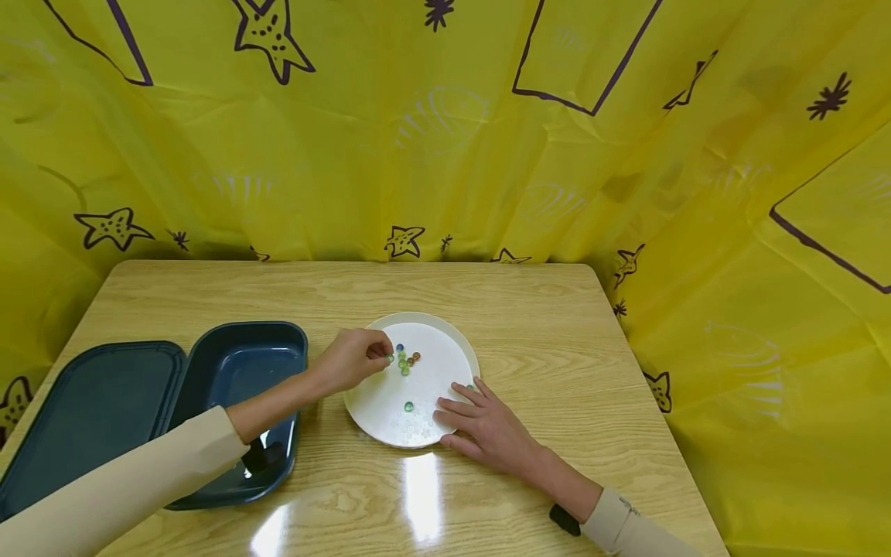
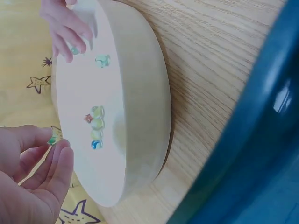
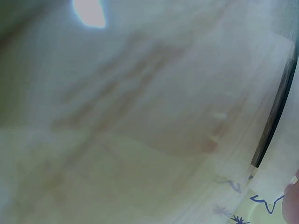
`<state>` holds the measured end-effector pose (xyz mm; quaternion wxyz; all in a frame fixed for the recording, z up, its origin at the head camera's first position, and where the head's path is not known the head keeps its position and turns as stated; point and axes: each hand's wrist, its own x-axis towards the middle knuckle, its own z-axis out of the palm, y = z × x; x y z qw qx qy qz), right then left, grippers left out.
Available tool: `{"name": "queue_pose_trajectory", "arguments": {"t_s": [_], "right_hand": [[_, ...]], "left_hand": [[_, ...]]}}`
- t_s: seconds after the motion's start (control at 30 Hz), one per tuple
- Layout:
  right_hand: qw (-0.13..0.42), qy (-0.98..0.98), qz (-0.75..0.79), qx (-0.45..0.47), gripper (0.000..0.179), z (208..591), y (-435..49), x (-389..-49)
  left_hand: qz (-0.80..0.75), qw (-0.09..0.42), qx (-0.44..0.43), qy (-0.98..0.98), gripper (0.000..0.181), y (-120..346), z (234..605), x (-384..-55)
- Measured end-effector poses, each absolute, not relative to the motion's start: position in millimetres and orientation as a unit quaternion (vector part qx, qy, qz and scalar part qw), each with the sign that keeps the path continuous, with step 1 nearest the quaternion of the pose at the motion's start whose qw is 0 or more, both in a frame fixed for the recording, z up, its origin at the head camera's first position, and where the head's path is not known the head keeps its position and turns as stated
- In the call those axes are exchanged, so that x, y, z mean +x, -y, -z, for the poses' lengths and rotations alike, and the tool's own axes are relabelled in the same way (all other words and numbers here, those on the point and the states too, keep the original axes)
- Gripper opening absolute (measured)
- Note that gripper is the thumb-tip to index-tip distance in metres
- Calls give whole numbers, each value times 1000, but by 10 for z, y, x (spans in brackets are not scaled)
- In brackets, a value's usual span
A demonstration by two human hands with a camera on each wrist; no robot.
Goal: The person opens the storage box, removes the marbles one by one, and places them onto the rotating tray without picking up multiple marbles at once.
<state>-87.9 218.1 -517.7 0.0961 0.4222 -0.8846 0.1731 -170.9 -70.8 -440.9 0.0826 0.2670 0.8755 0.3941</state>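
Note:
A pale round stand [image 1: 442,360] with a flat white top and thick side sits on the table. My left hand [image 1: 355,357] is over its left edge, thumb and fingertips pinching a small green marble [image 2: 53,140]. Close by on the top is a cluster: a blue marble [image 1: 400,348], several yellow-green marbles [image 1: 402,363] and brown-orange marbles [image 1: 416,356]. A lone green marble [image 1: 408,406] lies nearer the front. My right hand [image 1: 490,429] rests with spread fingers over the stand's right rim, another green marble [image 1: 470,387] right at its fingers. The right wrist view is mostly blurred.
Left of the stand is a deep dark-blue tray [image 1: 299,363], under my left forearm. A flat dark-blue lid-like piece [image 1: 104,410] lies beside it. The wooden table [image 1: 543,325] ends at a yellow curtain [image 1: 445,155] behind and to the right.

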Motion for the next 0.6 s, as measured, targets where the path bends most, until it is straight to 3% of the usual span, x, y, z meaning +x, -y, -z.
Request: {"name": "queue_pose_trajectory", "arguments": {"t_s": [0.6], "right_hand": [[96, 884, -173, 423, 50, 5183, -2189, -882]], "left_hand": [[-359, 106, 276, -885, 5, 537, 4581, -1766]]}}
